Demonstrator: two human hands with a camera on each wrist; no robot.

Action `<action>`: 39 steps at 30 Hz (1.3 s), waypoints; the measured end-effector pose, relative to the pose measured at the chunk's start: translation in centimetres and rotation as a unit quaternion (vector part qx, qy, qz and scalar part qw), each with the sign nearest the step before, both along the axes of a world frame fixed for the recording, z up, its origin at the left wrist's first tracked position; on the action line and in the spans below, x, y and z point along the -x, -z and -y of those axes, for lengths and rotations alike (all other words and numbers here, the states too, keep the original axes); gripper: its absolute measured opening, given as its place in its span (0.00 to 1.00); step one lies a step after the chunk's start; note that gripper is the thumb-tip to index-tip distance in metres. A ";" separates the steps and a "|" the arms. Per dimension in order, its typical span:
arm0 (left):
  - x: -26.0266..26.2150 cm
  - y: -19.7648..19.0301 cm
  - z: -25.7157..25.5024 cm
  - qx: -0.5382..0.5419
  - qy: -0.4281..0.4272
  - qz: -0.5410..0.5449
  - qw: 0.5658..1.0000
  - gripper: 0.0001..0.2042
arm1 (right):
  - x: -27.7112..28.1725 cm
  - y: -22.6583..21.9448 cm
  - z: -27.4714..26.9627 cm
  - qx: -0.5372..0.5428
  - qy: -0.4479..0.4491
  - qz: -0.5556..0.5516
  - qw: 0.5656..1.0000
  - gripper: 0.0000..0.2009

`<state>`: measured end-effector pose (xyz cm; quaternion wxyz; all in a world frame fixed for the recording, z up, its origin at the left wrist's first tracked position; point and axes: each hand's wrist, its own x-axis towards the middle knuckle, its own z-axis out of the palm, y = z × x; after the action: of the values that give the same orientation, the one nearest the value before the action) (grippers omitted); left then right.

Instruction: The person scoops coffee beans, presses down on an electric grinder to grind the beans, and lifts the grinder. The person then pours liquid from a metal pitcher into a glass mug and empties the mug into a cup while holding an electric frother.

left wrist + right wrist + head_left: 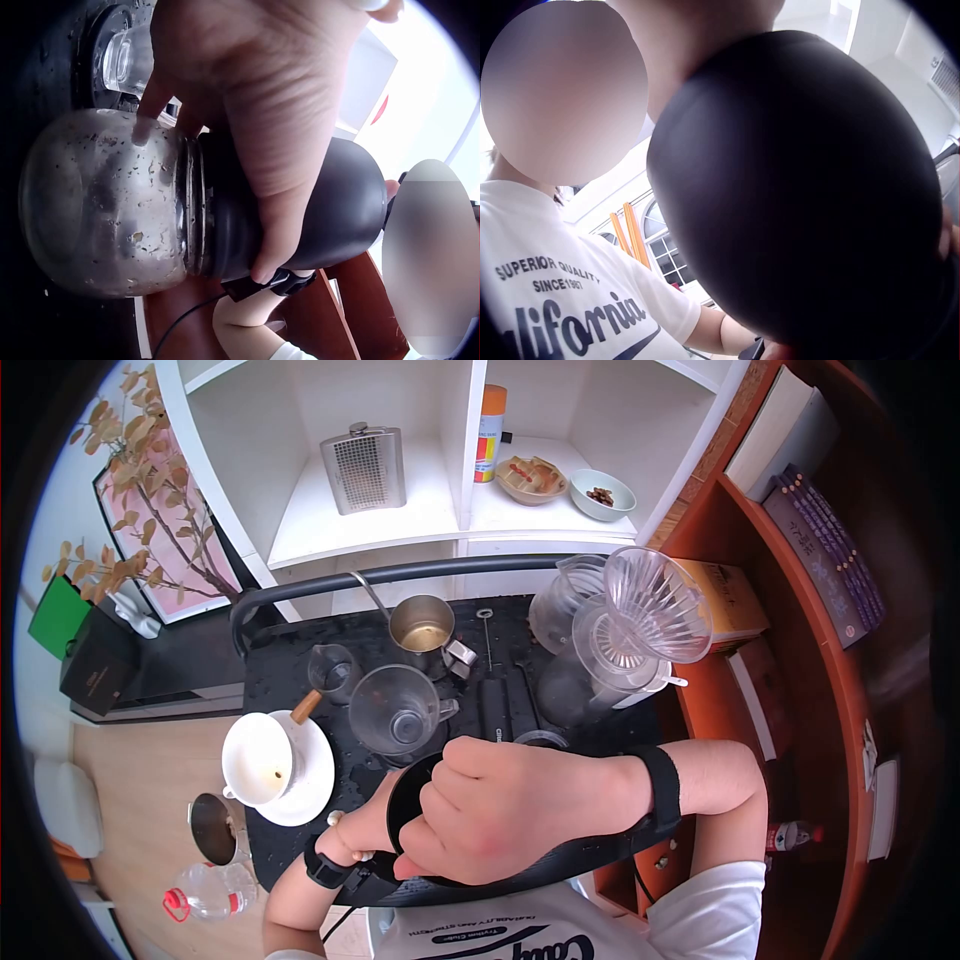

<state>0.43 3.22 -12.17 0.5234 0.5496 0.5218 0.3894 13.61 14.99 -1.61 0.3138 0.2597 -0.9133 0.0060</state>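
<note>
A manual coffee grinder (406, 796) stands at the near edge of the black cart, largely covered by both hands in the head view. The left wrist view shows its clear glass jar (105, 202), flecked with bits, below a smooth black upper body (345, 202). My left hand (255, 90) wraps its thumb and fingers around the neck and black body. Over the grinder's top, my right hand (490, 810) has its fingers curled; the part it grips is hidden beneath it. In the right wrist view, the black body (795, 187) fills much of the picture.
On the cart (275, 680) are a clear glass jug (400, 710), a metal pot (421, 625), a white cup (257, 758) on a saucer (318, 780), and a ribbed glass dripper (660, 605) at right. A dark rail (420, 568) edges the back. A plastic bottle (212, 890) stands lower left.
</note>
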 end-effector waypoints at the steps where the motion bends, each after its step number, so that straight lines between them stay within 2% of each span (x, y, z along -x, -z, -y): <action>1: 0.2 -0.5 0.0 0.000 0.000 -0.001 1.000 0.18 | 0.1 0.1 -0.1 0.004 -0.016 -0.004 1.000 0.21; 3: 0.6 -1.5 -0.2 0.039 0.041 0.040 0.998 0.21 | 0.4 0.4 -0.3 0.007 -0.038 -0.011 0.999 0.21; 8: 0.6 -1.5 -0.6 0.021 0.024 0.034 0.999 0.23 | 1.3 0.8 -1.1 0.027 -0.128 -0.026 0.991 0.21; 10: 0.8 -1.8 -1.4 0.013 0.015 0.030 0.999 0.24 | 1.8 1.0 -1.5 0.052 -0.227 -0.013 0.973 0.21; 14: 0.7 -2.0 -2.1 -0.001 -0.001 0.025 1.000 0.27 | 2.3 0.9 -2.0 0.030 -0.284 -0.025 0.958 0.21; 17: 0.5 -1.5 -1.7 -0.015 -0.012 0.025 1.000 0.29 | 1.9 0.6 -1.9 0.010 -0.258 -0.025 0.966 0.20; 19: 0.1 -1.3 -1.8 -0.021 -0.019 0.024 0.999 0.30 | 1.1 0.5 -1.6 -0.019 -0.140 -0.033 0.989 0.19; 20: -0.4 -0.9 -1.1 -0.024 -0.023 0.024 0.999 0.31 | 0.7 0.2 -1.5 -0.018 -0.140 -0.032 0.989 0.19; 23: -1.0 0.0 -0.6 -0.032 -0.039 0.033 0.998 0.32 | -1.4 -1.2 -0.9 0.037 0.056 0.064 0.996 0.15; 24: -1.4 0.3 -0.2 -0.032 -0.045 0.037 0.998 0.33 | -1.9 -1.7 -1.0 0.041 0.053 0.071 0.995 0.15; 26: -1.8 0.7 0.1 -0.028 -0.062 0.044 0.997 0.34 | -2.8 -2.7 -1.3 0.131 0.110 0.096 0.981 0.21; 27: -2.2 0.9 0.3 -0.027 -0.072 0.046 0.996 0.35 | -3.8 -3.0 -1.3 0.172 0.131 0.162 0.963 0.31; 28: -2.3 1.2 0.7 -0.027 -0.081 0.049 0.995 0.36 | -4.1 -2.4 -1.1 0.174 0.127 0.167 0.962 0.31; 29: -2.2 -0.4 1.0 -0.002 -0.071 0.041 0.997 0.36 | -4.4 -1.2 -1.0 0.255 0.123 0.170 0.944 0.33; 30: -2.1 -0.4 1.1 0.001 -0.074 0.044 0.996 0.36 | -4.7 -0.1 -1.0 0.334 0.121 0.171 0.919 0.35; 31: -1.9 -0.3 1.3 -0.025 -0.073 0.020 0.997 0.36 | -5.0 1.1 -0.8 0.371 0.099 0.220 0.897 0.43; 32: -1.9 -0.1 1.7 -0.050 -0.070 -0.004 0.996 0.36 | -5.0 2.5 -0.7 0.373 0.099 0.224 0.895 0.43; 34: -2.0 0.9 1.9 -0.052 -0.083 -0.017 0.995 0.37 | -4.6 5.7 -0.7 0.464 -0.071 0.151 0.870 0.56; 35: -2.0 1.6 1.9 -0.041 -0.089 -0.009 0.995 0.37 | -4.5 6.9 -0.7 0.484 -0.097 0.151 0.856 0.59; 38: -2.1 2.3 2.3 -0.014 -0.105 0.008 0.994 0.38 | -3.8 9.1 0.1 0.533 -0.101 0.127 0.830 0.62; 39: -1.9 2.2 2.2 -0.062 -0.094 -0.089 0.990 0.38 | -3.9 9.8 0.3 0.533 -0.101 0.128 0.830 0.62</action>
<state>2.37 1.06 -14.39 0.4010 0.5620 0.5906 0.4178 17.54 14.73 -11.38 0.2817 0.1400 -0.7686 0.5570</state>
